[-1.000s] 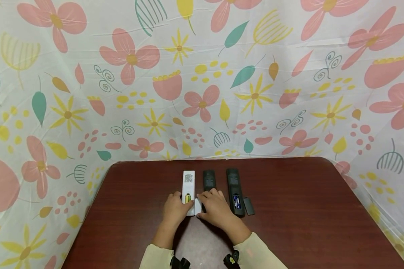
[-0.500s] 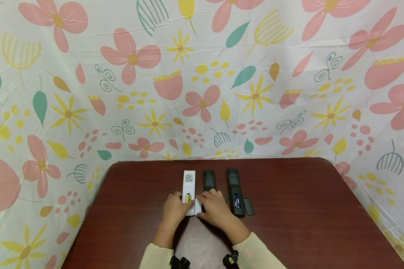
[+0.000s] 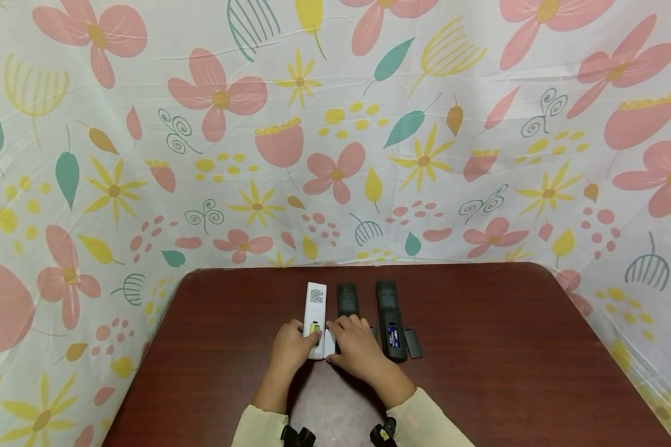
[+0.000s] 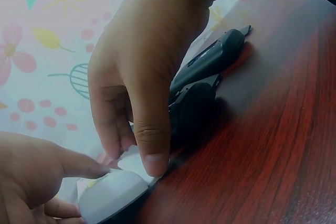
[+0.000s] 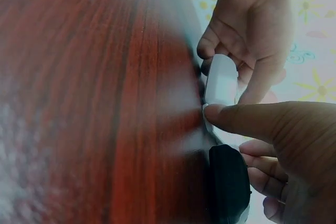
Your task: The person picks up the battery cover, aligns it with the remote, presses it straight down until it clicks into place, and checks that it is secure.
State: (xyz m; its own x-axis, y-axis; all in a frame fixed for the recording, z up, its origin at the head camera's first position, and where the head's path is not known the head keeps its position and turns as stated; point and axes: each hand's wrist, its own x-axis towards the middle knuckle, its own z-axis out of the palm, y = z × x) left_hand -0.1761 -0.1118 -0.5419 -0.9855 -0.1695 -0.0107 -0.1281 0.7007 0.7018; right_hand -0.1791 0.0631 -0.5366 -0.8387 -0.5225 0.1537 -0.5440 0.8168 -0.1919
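A white remote control point(image 3: 315, 298) lies back up on the table, with a yellow-green battery point(image 3: 314, 327) showing in its open compartment. My left hand point(image 3: 291, 347) grips its near end from the left, thumb over the top beside the battery. Touching the remote's right side is a white battery cover point(image 3: 329, 344), which my right hand point(image 3: 362, 349) pinches between thumb and fingers. In the left wrist view, my right thumb presses the near end of the cover point(image 4: 137, 163). The white remote's rounded end point(image 5: 221, 80) also shows in the right wrist view, held by my left hand point(image 5: 252, 30).
Partly behind my right hand lies a short black remote point(image 3: 347, 298). Right of it is a longer black remote point(image 3: 388, 297) with blue batteries point(image 3: 393, 335) in its compartment, its dark cover point(image 3: 413, 343) alongside. A floral cloth point(image 3: 335, 124) hangs behind the brown table point(image 3: 509, 347).
The white remote has shifted slightly right and its far end has tilted a little to the right. The left thumb now covers more of the battery. My right hand has barely moved.
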